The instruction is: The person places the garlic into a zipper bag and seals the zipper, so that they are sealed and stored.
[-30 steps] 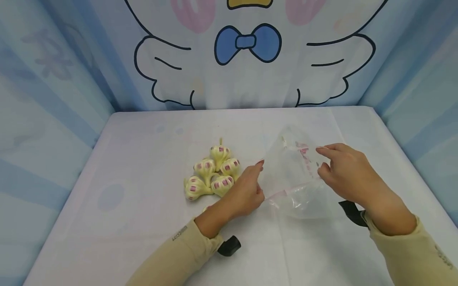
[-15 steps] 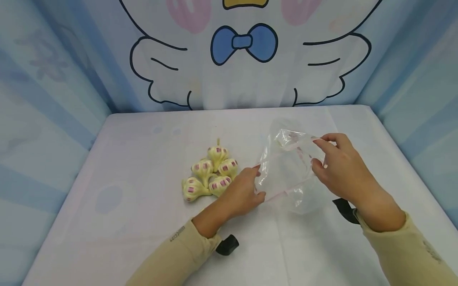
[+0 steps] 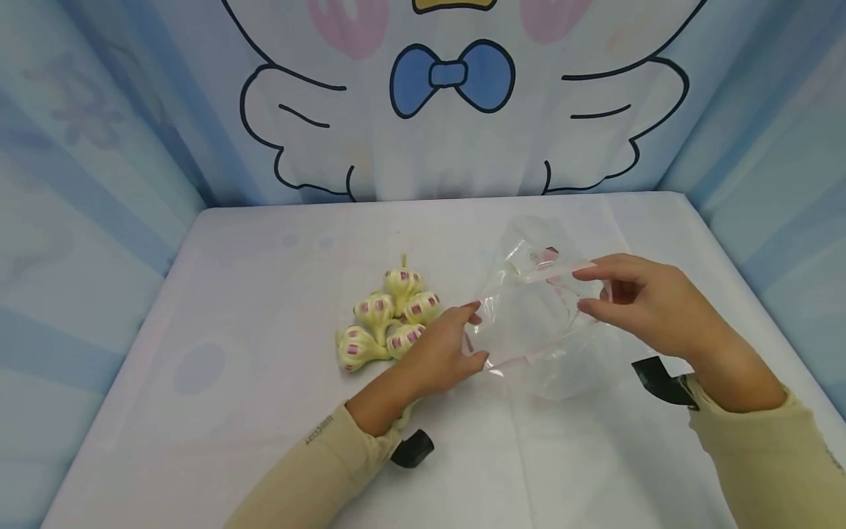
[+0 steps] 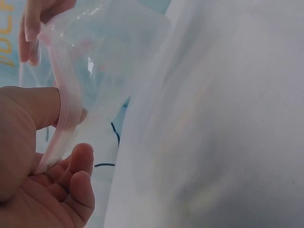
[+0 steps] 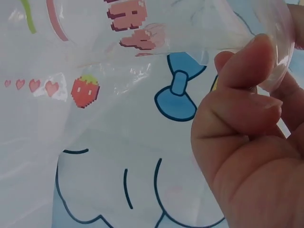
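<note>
Between both hands is a clear plastic zip bag with a pink strip along its mouth, held slightly open above the table. My left hand grips its left edge; in the left wrist view the thumb overlaps the pink zip strip, with the fingers curled beneath. My right hand holds the right edge between thumb and fingers. In the right wrist view a small red strawberry print shows on the bag film. Several pale yellow garlic bulbs with purple marks lie grouped just left of my left hand, which partly covers them.
A white cloth covers the table, whose far edge meets a printed curtain with a blue bow. Blue-patterned curtains also hang at the sides. Black straps stick out at both sleeve cuffs.
The bag's mouth has been lifted and spread from lying flatter. My right hand has come in to take hold of its right edge, turning slightly. The garlic bulbs have not moved.
</note>
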A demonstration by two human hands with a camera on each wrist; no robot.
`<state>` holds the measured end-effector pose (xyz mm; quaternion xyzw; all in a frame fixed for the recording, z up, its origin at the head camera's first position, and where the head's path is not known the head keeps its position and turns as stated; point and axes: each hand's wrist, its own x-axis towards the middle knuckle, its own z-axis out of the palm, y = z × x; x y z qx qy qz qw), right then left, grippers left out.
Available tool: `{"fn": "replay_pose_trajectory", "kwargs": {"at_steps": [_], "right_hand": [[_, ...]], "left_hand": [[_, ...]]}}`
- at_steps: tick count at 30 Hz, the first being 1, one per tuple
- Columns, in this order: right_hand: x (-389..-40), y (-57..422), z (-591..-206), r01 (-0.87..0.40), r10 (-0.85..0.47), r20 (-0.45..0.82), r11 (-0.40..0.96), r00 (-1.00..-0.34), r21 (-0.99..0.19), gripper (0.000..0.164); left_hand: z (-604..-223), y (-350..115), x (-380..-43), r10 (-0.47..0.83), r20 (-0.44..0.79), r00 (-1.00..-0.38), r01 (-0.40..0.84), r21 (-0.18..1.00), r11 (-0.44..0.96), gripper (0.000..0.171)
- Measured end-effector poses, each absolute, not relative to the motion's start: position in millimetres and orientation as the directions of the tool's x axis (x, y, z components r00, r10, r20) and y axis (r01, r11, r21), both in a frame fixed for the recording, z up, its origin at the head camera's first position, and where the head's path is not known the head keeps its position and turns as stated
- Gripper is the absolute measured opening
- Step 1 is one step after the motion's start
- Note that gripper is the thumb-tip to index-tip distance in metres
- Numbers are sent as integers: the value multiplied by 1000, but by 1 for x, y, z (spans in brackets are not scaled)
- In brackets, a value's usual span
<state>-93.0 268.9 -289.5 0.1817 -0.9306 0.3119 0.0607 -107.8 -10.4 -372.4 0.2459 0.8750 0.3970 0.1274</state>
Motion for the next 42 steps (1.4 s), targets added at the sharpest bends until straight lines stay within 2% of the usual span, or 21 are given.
{"fn": "replay_pose_trajectory", "kwargs": {"at_steps": [4,8,24,31,42], "right_hand": [[-92,273,-290,-331,-279,189,669,-942,-665,39],[-93,274,-293,-329,-278,191,632,-942,-702,40],[-101,264,-305,-340,-300,182,645,-936,-685,51],[-103,260,-306,-292,-274,135,688,-952,-664,54],[-106,256,-305,-292,-276,133,687,-952,-666,55]], "left_hand": [[-373,-13,-109,526,-49,-849,301,773,558,71],[-373,-16,-110,526,-55,-849,288,786,547,70],[-371,-15,-110,582,-79,-809,324,766,555,69],[-370,-17,-108,589,-50,-807,332,786,521,63],[-363,-36,-103,570,30,-821,364,797,483,53]]}}
